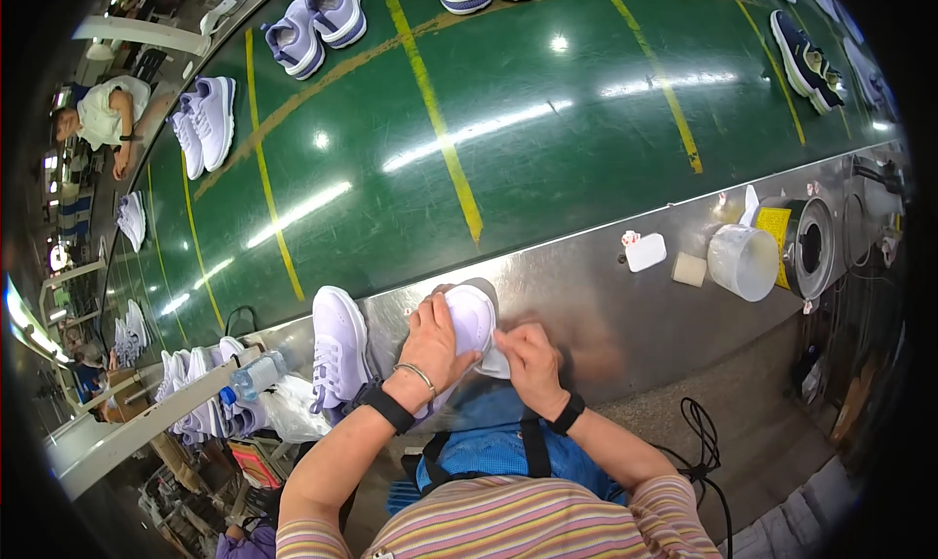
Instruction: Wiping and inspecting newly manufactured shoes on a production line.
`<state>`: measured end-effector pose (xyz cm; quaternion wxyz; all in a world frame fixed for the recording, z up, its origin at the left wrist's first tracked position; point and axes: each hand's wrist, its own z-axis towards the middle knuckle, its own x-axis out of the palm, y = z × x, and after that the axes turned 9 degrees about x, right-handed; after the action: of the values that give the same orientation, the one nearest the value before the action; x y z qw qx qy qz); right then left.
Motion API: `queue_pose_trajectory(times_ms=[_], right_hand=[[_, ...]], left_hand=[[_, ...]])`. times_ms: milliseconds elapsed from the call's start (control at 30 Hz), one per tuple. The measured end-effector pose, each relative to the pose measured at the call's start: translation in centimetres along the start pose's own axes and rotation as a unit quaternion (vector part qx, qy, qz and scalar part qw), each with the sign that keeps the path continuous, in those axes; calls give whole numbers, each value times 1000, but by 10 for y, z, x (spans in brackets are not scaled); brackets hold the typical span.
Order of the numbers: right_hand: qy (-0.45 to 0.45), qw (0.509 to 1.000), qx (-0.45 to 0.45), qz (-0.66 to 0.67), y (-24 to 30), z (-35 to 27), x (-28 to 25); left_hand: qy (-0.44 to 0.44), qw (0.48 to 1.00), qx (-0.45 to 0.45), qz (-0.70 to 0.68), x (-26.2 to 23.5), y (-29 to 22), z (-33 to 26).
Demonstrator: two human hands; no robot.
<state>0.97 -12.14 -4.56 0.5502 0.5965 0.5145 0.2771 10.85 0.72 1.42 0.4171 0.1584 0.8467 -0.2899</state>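
A lavender sneaker (pixel 473 310) rests on the metal ledge in front of me. My left hand (pixel 431 338) is wrapped over its left side, fingers on the upper. At the shoe's right edge, the fingers of my right hand (pixel 532 360) are pinched together. A small white piece (pixel 496 364) shows between that hand and the shoe; whether the fingers grip it or the shoe's edge is hidden. Just left of my left hand stands another lavender sneaker (pixel 338 349), laces up, with neither hand touching it.
A green conveyor belt (pixel 528 129) with yellow lines carries several pairs of shoes beyond the metal ledge (pixel 606 315). To the right are a white pad (pixel 645 252), a beige block (pixel 689 269), a translucent tub (pixel 743 262) and a metal can (pixel 810 248). A bottle (pixel 258 374) lies left.
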Motion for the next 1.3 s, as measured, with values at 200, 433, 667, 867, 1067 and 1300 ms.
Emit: queue_pose_trajectory(times_ms=[200, 433, 667, 867, 1067, 1300], right_hand=[[22, 949, 200, 242, 7, 12, -21], [68, 977, 111, 169, 44, 55, 4], [-11, 1000, 12, -27, 56, 30, 1], [-48, 975, -151, -156, 56, 3, -3], [58, 934, -250, -248, 68, -26, 3], [21, 917, -253, -306, 78, -5, -10]], left_hand=[[-20, 983, 6, -180, -37, 8, -37], [-161, 982, 47, -83, 15, 5, -112], [-322, 936, 128, -58, 58, -32, -114], [-354, 925, 128, -49, 74, -42, -116], [-379, 915, 117, -78, 75, -42, -115], [-389, 910, 130, -59, 78, -42, -115]])
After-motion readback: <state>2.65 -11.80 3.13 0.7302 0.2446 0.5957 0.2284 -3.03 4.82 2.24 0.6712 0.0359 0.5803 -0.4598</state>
